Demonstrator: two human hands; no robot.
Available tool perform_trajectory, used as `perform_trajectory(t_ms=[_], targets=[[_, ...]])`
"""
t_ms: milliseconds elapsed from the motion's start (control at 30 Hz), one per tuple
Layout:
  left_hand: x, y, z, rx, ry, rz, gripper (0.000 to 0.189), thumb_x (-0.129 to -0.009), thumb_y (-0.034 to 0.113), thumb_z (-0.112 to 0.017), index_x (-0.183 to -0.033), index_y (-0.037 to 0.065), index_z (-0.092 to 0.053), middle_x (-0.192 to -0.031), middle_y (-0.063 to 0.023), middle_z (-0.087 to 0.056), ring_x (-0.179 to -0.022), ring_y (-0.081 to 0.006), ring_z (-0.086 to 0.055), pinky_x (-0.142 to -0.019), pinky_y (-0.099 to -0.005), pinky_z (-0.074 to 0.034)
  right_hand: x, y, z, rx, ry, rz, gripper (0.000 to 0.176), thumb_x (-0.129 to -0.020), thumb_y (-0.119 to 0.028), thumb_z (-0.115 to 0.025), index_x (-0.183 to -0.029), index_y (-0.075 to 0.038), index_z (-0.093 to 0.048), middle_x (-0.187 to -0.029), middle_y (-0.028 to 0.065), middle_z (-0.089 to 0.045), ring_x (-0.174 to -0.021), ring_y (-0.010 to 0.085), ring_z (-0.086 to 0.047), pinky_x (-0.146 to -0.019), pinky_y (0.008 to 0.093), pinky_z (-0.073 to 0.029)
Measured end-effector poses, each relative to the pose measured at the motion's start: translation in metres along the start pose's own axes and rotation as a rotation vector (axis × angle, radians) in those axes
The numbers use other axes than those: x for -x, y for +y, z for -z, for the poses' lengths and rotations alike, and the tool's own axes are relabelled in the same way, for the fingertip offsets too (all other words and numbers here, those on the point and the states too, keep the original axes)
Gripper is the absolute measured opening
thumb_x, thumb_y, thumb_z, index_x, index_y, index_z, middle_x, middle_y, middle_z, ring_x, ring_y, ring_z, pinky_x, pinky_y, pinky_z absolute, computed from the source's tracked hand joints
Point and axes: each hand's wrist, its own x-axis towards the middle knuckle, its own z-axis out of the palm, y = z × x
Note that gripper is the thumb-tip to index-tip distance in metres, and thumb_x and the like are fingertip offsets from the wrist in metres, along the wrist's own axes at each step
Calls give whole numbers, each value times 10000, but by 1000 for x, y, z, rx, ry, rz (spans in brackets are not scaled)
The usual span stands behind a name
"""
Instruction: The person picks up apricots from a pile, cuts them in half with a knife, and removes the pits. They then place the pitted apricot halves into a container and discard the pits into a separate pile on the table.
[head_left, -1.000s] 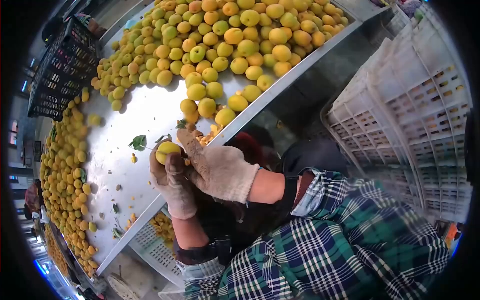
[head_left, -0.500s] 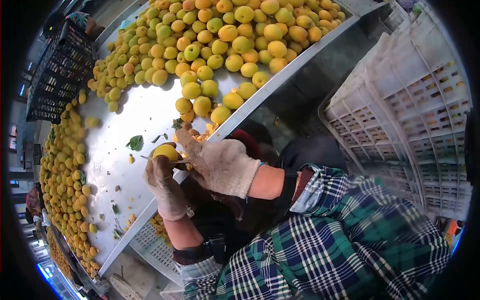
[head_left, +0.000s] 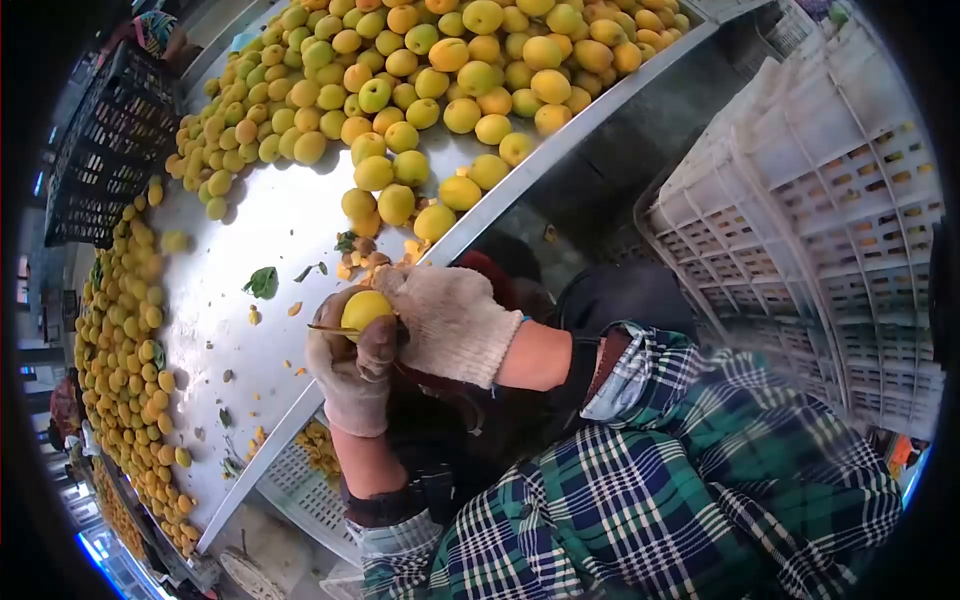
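Observation:
My left hand [head_left: 352,378], in a dirty knit glove, is closed around a yellow apricot [head_left: 367,311] above the table's near edge. A thin knife blade [head_left: 328,328] lies across the apricot's lower side, its tip sticking out to the left. My right hand [head_left: 440,318], also gloved, is closed and pressed close to the apricot's right side. It seems to have the knife's other end, though its fingers and the handle are largely hidden. Just beyond the hands, apricot pieces and pits [head_left: 362,258] lie on the metal table [head_left: 215,290].
Many apricots [head_left: 440,85] are heaped at the table's far side, with another row [head_left: 130,350] along the left. A black crate [head_left: 110,150] stands at upper left. White crates [head_left: 800,220] stack at right, and a white basket [head_left: 305,485] with apricot pieces sits below the edge.
Both hands have come closer together around the apricot, the left moving slightly right. The apricot has turned and shifted right, and less of the blade shows.

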Motion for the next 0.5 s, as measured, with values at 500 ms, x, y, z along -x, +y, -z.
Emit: perform_trajectory(t_ms=[500], targets=[[0,2,3,-211,26,-131,484,-829,347,-700,-1067,-64,-608,-881,-75,-580,-811,-170,-585,-765,-281,-472,-10,10,19,-274,-259,185,228,-727,-169,-596,-884,-11,-646,-842,206,-667,-858,342,-661,-769,400,-524]])
